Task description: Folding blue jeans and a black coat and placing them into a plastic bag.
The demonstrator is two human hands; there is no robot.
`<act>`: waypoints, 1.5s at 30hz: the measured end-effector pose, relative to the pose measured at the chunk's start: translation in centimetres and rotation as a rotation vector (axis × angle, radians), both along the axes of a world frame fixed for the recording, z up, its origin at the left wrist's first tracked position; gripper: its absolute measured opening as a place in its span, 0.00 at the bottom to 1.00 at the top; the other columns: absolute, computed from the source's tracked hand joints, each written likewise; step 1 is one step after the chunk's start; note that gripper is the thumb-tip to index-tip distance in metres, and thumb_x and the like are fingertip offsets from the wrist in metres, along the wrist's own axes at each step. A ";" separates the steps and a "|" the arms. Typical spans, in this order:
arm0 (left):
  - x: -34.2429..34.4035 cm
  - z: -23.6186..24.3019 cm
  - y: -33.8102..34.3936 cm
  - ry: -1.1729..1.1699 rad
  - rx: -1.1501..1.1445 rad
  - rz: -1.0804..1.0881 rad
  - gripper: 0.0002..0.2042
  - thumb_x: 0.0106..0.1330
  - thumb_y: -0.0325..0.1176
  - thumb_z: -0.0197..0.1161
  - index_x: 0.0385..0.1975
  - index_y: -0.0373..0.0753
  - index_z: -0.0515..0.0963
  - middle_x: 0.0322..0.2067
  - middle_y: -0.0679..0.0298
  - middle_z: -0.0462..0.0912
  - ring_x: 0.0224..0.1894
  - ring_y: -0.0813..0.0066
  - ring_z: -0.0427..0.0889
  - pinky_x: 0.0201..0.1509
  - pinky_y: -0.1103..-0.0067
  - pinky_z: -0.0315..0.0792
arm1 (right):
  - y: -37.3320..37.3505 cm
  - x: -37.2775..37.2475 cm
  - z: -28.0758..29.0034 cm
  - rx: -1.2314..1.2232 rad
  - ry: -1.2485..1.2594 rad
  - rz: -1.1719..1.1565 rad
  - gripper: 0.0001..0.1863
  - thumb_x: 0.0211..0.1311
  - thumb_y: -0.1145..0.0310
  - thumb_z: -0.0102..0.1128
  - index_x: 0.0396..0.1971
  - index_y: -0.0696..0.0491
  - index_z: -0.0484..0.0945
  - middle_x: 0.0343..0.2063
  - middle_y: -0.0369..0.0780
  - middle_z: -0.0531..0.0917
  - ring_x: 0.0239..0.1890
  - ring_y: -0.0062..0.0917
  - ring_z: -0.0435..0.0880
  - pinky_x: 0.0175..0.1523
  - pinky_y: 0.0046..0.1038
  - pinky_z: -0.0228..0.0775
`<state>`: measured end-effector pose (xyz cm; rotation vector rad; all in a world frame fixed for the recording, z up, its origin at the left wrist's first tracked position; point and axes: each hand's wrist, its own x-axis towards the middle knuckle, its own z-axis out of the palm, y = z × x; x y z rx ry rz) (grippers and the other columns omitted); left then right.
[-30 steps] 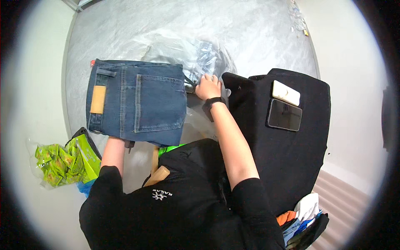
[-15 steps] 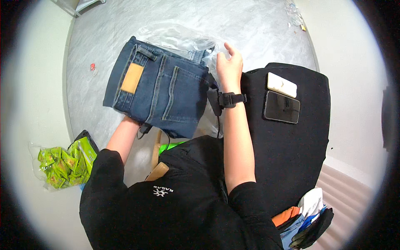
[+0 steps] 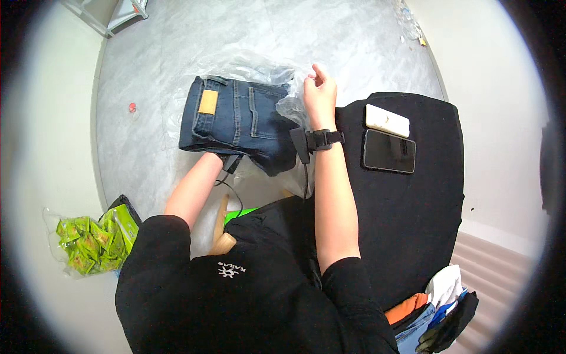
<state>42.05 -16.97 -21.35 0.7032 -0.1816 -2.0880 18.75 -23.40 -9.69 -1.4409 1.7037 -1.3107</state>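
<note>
The left hand [image 3: 213, 158] reaches under the folded jeans [image 3: 227, 121], palm and fingers hidden beneath the denim, so how far it is open cannot be told. The right hand [image 3: 320, 97] is raised just beside their right end, fingers partly curled and one pointing up; the film of a clear plastic bag [image 3: 292, 109] comes up against it, though whether the fingers grip it cannot be told.

The jeans sit between the hands, over the bag on the grey floor [image 3: 141, 65], waistband to the left. Their tan patch [image 3: 208, 102] shows no legible writing. On the black shirt [image 3: 253, 307] a white emblem [image 3: 228, 271] stands beside a short line of white capitals.

Both forearms come up from below, the right nearly straight; a black buckled strap [image 3: 323, 140] circles its wrist (a cable trails from it).

The denim is dark blue, with pale stitched seams; the bag is thin and crinkled. Near the far left corner of the black cloth [image 3: 407, 230] lie a glossy dark phone [image 3: 389, 151] and a rounded white oblong [image 3: 387, 120]. Mixed clothes [image 3: 433, 315] are heaped at its near right corner.
</note>
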 end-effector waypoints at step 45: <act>0.8 -6.8 -8.0 -0.004 0.152 0.412 0.44 0.63 0.69 0.37 0.63 0.32 0.61 0.60 0.47 0.68 0.61 0.54 0.67 0.67 0.64 0.55 | 0.9 0.8 2.2 0.029 -0.111 0.045 0.15 0.63 0.79 0.46 0.48 0.60 0.77 0.41 0.48 0.81 0.45 0.30 0.79 0.51 0.29 0.70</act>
